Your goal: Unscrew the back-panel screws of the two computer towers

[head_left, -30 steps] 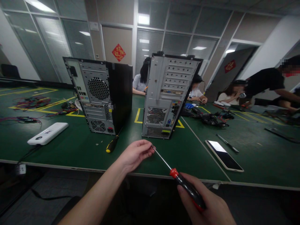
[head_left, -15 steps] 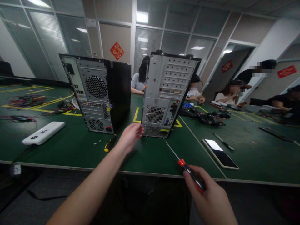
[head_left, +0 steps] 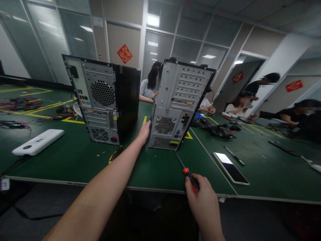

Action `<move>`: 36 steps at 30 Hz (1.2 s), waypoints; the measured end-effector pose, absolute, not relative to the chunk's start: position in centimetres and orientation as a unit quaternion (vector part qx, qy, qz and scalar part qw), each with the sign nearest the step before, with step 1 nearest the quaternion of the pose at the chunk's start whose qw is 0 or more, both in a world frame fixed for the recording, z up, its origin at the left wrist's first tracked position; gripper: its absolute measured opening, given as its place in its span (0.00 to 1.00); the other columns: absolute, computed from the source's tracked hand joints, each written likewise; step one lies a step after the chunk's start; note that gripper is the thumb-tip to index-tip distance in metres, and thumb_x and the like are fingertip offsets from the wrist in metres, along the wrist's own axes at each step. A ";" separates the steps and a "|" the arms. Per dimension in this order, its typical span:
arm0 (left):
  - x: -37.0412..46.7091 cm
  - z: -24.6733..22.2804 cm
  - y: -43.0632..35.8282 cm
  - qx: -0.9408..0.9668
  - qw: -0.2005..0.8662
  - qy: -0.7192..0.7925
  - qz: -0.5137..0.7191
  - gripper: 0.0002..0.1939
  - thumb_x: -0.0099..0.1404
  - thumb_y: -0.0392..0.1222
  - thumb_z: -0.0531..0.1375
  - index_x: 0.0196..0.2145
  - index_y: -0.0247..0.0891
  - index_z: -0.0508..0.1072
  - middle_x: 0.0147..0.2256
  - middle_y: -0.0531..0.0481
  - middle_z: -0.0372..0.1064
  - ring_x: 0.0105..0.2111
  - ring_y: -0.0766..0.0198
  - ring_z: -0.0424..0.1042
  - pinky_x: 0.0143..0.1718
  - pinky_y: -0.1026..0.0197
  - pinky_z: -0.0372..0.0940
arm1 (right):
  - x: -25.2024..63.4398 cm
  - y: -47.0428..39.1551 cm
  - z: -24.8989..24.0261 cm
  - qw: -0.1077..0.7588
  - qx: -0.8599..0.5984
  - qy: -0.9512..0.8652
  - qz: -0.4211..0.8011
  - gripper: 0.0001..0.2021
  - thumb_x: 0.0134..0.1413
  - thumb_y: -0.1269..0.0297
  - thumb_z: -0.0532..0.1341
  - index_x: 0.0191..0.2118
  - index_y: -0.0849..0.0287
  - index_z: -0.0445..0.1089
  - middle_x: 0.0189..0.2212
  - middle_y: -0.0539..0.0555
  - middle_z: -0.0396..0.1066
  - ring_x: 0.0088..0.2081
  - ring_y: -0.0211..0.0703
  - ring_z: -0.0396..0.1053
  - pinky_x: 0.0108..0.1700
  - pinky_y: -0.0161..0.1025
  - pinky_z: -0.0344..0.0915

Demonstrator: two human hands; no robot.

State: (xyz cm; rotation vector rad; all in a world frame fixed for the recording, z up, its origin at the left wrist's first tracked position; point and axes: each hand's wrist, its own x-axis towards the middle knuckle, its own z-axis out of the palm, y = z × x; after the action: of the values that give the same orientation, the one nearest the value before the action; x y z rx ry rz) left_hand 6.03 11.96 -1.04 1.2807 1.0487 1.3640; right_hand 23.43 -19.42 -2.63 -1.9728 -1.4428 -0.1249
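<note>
Two computer cases stand upright with their back panels toward me. At the lower left side of the right computer case (head_left: 167, 110) is my left hand (head_left: 144, 131), against its edge; the fingertips are hidden. My right hand (head_left: 203, 197) is closed around the red and black handle of a screwdriver (head_left: 192, 180), whose shaft points at the bottom of that case. The left computer case (head_left: 100, 100) has a black side panel. A yellow and black screwdriver (head_left: 115, 154) lies below it, partly covered by my left forearm. Small screws (head_left: 100, 154) rest on the green table nearby.
A white power bank (head_left: 38, 142) with a cable lies at the left, near tangled wires (head_left: 22, 105). On the right are a phone (head_left: 231, 168), a pen (head_left: 234, 156) and black cables (head_left: 220, 130). Several people sit or lean behind the table (head_left: 265, 174).
My left hand has moved forward to the side of the right case, which is now slightly tilted. My right hand has moved a little left and down with the screwdriver. The view has shifted slightly.
</note>
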 end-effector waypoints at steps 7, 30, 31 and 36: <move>6.1 -3.3 12.3 0.559 0.502 0.398 0.527 0.23 0.73 0.57 0.57 0.55 0.39 0.77 0.59 0.40 0.75 0.61 0.50 0.71 0.64 0.51 0.60 | 23.4 -18.9 -3.4 0.353 -0.739 -0.571 -0.044 0.15 0.70 0.52 0.56 0.44 0.58 0.74 0.39 0.60 0.75 0.43 0.55 0.75 0.46 0.49 0.69; 6.0 -3.4 12.0 0.582 0.485 0.405 0.511 0.25 0.70 0.60 0.59 0.54 0.40 0.78 0.56 0.41 0.79 0.60 0.44 0.73 0.64 0.45 0.62 | 23.0 -17.5 -5.1 0.353 -0.732 -0.576 -0.084 0.16 0.71 0.52 0.56 0.45 0.59 0.73 0.37 0.58 0.73 0.40 0.54 0.73 0.43 0.47 0.66; 6.0 -3.3 11.9 0.581 0.486 0.406 0.511 0.25 0.70 0.60 0.59 0.54 0.40 0.78 0.56 0.40 0.78 0.60 0.44 0.72 0.64 0.45 0.62 | 22.9 -17.5 -5.1 0.353 -0.733 -0.575 -0.084 0.16 0.71 0.52 0.56 0.45 0.59 0.74 0.37 0.58 0.73 0.40 0.54 0.73 0.43 0.47 0.66; 5.9 -3.1 11.8 0.578 0.488 0.406 0.512 0.24 0.70 0.59 0.60 0.53 0.41 0.79 0.55 0.41 0.79 0.61 0.44 0.72 0.66 0.44 0.61 | 22.9 -17.5 -5.0 0.350 -0.738 -0.571 -0.084 0.16 0.70 0.52 0.56 0.45 0.59 0.74 0.37 0.58 0.73 0.40 0.54 0.73 0.43 0.47 0.66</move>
State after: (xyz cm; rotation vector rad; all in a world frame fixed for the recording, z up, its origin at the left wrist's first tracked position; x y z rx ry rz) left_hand 5.91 11.75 -3.10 1.4057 0.9879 1.2436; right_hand 22.88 -17.50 -5.03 -1.9108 -1.4798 -0.2164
